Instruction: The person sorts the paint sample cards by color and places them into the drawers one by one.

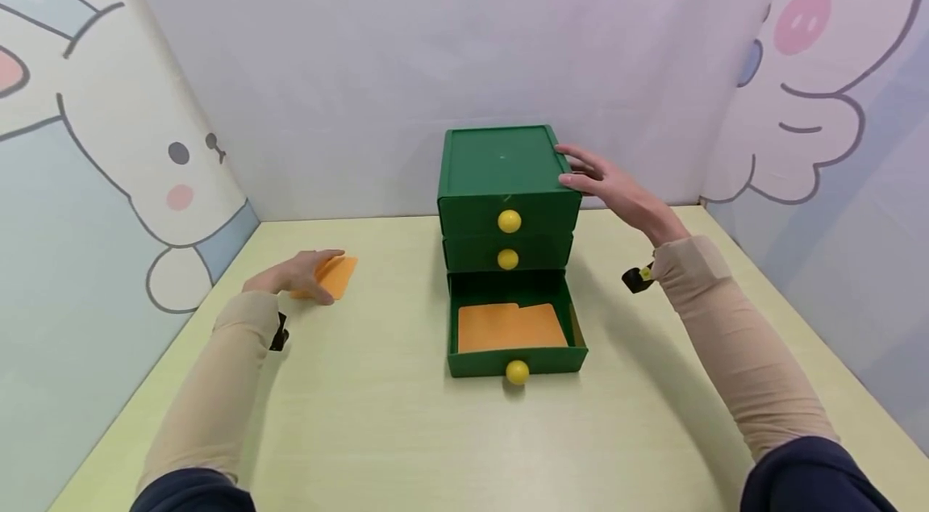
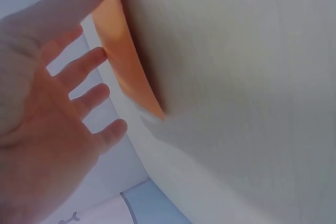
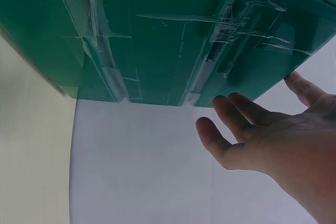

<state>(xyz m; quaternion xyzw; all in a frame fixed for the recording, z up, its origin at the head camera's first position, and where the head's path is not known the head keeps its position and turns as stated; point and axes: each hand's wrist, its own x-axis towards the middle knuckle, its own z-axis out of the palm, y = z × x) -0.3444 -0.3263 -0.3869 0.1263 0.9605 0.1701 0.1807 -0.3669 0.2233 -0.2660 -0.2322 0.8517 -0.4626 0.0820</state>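
Note:
At the table's left side my left hand (image 1: pixel 301 273) pinches an orange paper piece (image 1: pixel 338 276) between thumb and fingers. In the left wrist view the orange paper (image 2: pixel 128 59) looks slightly bent, with its near edge casting a shadow on the table. Whether it is an envelope or a card I cannot tell. A green chest of drawers (image 1: pixel 501 161) stands right of centre, its bottom drawer (image 1: pixel 479 363) pulled out. Inside that drawer lie flat orange papers (image 1: pixel 508 328). My right hand (image 1: pixel 617 188) rests on the chest's top right edge with fingers loosely extended.
Yellow round knobs (image 1: pixel 510 221) stick out from the drawer fronts. Clear tape (image 3: pixel 210 45) runs along the chest's side joints. The pale table (image 1: pixel 377 415) meets a white back wall (image 1: pixel 327 93) and side walls with cartoon animals.

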